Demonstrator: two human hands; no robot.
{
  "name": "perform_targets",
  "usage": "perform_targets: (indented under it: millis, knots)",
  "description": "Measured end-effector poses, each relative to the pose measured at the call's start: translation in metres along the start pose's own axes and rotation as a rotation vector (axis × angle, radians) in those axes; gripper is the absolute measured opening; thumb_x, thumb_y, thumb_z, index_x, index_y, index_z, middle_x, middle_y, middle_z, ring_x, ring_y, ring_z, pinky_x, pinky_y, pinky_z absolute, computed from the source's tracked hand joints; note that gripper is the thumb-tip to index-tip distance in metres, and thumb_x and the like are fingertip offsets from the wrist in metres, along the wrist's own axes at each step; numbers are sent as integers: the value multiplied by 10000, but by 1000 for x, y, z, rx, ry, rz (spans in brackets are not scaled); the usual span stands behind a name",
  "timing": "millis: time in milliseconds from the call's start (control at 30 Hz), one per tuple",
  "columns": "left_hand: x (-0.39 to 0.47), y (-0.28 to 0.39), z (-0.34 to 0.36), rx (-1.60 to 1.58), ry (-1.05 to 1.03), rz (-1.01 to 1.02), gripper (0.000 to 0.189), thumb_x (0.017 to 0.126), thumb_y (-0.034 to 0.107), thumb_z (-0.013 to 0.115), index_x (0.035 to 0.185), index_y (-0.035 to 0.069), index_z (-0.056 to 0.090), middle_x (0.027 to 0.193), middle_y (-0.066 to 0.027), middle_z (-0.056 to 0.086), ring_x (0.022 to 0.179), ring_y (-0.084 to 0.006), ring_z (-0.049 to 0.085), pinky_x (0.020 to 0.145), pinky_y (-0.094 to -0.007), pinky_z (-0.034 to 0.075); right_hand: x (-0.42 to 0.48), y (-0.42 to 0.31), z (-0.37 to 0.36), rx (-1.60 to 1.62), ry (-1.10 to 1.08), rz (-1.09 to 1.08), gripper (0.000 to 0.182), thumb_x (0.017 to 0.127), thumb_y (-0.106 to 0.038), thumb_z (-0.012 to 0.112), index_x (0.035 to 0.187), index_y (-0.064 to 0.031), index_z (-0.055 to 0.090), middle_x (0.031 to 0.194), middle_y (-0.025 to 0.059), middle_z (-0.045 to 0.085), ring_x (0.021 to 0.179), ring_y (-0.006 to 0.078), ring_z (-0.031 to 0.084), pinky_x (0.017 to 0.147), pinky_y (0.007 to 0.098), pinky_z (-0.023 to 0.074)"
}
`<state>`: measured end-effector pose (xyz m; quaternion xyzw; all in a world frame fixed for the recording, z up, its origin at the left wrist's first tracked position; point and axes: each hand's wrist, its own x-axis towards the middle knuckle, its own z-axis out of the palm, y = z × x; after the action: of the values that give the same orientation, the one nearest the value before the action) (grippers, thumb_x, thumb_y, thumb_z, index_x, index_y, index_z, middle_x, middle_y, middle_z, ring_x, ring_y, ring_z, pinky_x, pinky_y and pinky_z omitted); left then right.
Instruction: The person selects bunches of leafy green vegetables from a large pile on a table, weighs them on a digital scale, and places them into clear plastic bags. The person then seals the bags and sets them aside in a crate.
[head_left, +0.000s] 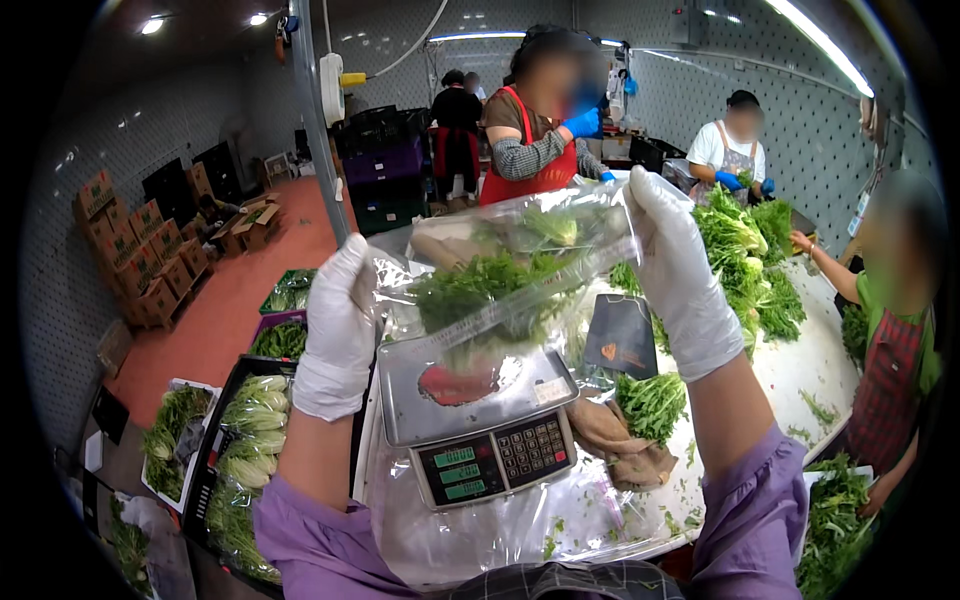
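Observation:
My left hand (334, 330) and my right hand (679, 277), both in white gloves, hold a clear plastic bag (465, 307) by opposite sides, stretched between them. Leafy greens (487, 292) show in or through the bag; which of the two I cannot tell. Below it stands a digital scale (491, 457) with a steel pan (442, 416), a keypad and lit displays. To the right of the scale lie a brown cloth (626, 450), a loose leafy bunch (651, 405) and a dark card (621, 335) bearing writing.
Frilly greens (742, 277) are heaped on the white table (817, 367). A co-worker in a red apron (529, 161) stands across it, others at the right and back. At left, a black crate (196, 480) holds bagged greens. Cartons (142, 255) are stacked beyond, and a metal post (319, 127) rises ahead.

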<state>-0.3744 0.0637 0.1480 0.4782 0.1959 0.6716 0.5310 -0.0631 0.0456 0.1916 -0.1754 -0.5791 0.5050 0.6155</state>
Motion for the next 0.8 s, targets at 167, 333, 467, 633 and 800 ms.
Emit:
perform_targets:
  millis: [167, 333, 467, 633, 800]
  knots:
    - [-38, -47, -49, 280, -51, -183, 238, 904, 260, 543, 834, 44, 615, 772, -65, 646, 668, -144, 608, 640, -278, 500, -44, 52, -14, -197, 144, 363, 284, 937, -299, 491, 924, -50, 626, 706, -12, 607, 561, 65, 564, 457, 192, 453]
    - [-130, -98, -80, 237, -82, -589, 227, 918, 234, 524, 891, 24, 607, 793, -86, 660, 687, -154, 636, 661, -272, 517, -142, 100, -31, -324, 239, 681, 263, 910, -264, 547, 947, -15, 622, 763, -3, 599, 652, 82, 567, 498, 225, 454]
    - [-190, -115, -77, 250, -89, -914, 214, 915, 208, 532, 930, 5, 597, 789, -100, 664, 697, -153, 649, 656, -258, 520, -213, 121, -45, -107, 279, 842, 277, 905, -280, 557, 905, -17, 642, 724, 3, 604, 634, 79, 554, 579, 218, 442]
    - [-218, -108, -76, 486, -92, -860, 173, 880, 145, 564, 924, -19, 598, 793, -110, 655, 733, -160, 639, 688, -263, 503, -245, 115, -38, -229, 248, 854, 287, 915, -276, 533, 898, -17, 654, 720, -12, 602, 643, 65, 516, 605, 205, 401]
    - [-211, -89, -48, 1282, 8, -112, 223, 758, 56, 641, 953, -22, 568, 940, -156, 618, 901, -265, 598, 794, -341, 461, -239, 97, -7, -236, 162, 865, 307, 932, -251, 520, 919, 20, 662, 831, 40, 659, 726, 88, 572, 679, 218, 450]
